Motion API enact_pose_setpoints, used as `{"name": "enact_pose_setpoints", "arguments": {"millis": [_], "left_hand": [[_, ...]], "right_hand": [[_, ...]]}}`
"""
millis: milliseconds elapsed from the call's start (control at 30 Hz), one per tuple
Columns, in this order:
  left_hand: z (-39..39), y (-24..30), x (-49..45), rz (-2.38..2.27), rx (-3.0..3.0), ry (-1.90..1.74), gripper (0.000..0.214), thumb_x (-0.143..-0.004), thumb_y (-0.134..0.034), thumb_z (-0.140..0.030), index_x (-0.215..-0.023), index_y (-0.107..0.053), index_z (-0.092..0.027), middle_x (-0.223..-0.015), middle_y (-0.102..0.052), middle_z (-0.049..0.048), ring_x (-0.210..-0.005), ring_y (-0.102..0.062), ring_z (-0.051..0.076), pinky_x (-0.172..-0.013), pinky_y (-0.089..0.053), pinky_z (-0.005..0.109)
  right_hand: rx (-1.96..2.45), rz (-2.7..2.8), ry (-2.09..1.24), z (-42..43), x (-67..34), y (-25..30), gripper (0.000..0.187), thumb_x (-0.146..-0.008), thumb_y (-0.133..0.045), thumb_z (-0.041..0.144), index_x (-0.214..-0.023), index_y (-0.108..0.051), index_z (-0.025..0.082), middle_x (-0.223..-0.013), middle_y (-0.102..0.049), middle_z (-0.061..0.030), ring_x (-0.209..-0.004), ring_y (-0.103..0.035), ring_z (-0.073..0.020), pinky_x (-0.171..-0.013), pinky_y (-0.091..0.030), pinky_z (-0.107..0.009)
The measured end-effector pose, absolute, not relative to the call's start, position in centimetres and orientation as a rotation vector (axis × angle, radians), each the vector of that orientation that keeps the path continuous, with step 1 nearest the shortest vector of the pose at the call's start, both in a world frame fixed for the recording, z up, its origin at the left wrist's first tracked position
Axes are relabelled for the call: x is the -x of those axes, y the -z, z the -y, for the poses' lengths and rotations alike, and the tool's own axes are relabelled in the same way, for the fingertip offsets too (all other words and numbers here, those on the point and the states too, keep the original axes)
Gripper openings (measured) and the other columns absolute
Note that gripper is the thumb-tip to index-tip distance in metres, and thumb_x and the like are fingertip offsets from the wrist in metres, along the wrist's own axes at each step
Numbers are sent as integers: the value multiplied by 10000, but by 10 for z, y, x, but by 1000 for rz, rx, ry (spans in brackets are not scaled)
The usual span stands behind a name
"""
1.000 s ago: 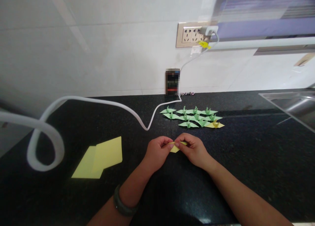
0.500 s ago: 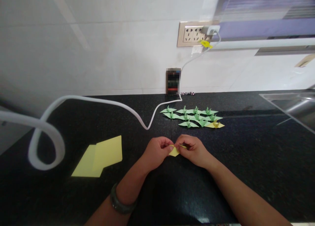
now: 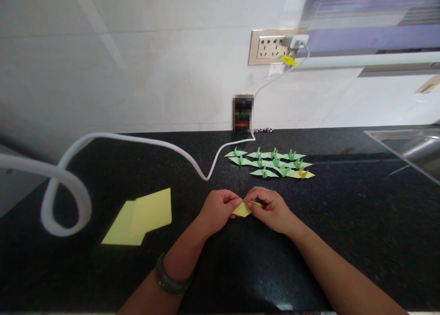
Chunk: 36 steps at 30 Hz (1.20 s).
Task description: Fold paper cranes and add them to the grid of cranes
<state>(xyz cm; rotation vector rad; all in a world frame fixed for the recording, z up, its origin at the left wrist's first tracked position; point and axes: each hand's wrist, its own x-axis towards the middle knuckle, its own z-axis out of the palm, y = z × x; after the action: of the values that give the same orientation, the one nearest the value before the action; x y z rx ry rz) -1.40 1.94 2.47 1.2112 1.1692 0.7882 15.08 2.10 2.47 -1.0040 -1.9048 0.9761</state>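
Head view: black speckled countertop point(image 3: 343, 223) against a white tiled wall point(image 3: 137, 77). On my feed, left hand point(image 3: 216, 212) and right hand point(image 3: 271, 209) sit close together, thumbs and fingers pinching a small folded yellow paper point(image 3: 242, 209) between them. Done: green paper cranes point(image 3: 275, 164) and one yellow paper crane point(image 3: 301, 174), grouped beyond the hands. Remaining, I judge: the held piece looks part-folded; yellow paper sheets point(image 3: 151, 212) lie flat, overlapping, off left.
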Motion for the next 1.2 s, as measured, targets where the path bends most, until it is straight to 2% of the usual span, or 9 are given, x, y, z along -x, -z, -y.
{"name": "enact_pose_setpoints", "arguments": {"millis": [333, 767, 1200], "left_hand": [[-20, -23, 14, -1247, -1402, -779, 200, -690, -537, -299, -719, -616, -117, -603, -589, 26, -531, -542, 112, -489, -462, 226], [-21, -16, 17, -1201, -1557, -680, 245, -724, -481, -320, -765, -619, -123, -642, -615, 44, -566, -553, 130, -499, -417, 223], [-18, -29, 17, -1333, -2025, -657, 186, -750, -432, -247, -697, -595, -175, -661, -591, 3, -636, -516, 128, -577, -353, 220]], "right_hand": [[1132, 1833, -1126, -22, -151, -19, 125, -747, -520, 253, -783, -605, 170, -713, -600, -19, -647, -543, -125, -583, -430, -234], [1115, 1979, -929, -19, -152, -22, 99, -731, -484, 152, -807, -544, 175, -684, -560, -1, -601, -501, -108, -538, -385, -213], [1115, 2011, -923, -21, -152, -24, 129, -744, -485, 172, -797, -602, 174, -739, -595, -14, -679, -536, -118, -619, -405, -227]]}}
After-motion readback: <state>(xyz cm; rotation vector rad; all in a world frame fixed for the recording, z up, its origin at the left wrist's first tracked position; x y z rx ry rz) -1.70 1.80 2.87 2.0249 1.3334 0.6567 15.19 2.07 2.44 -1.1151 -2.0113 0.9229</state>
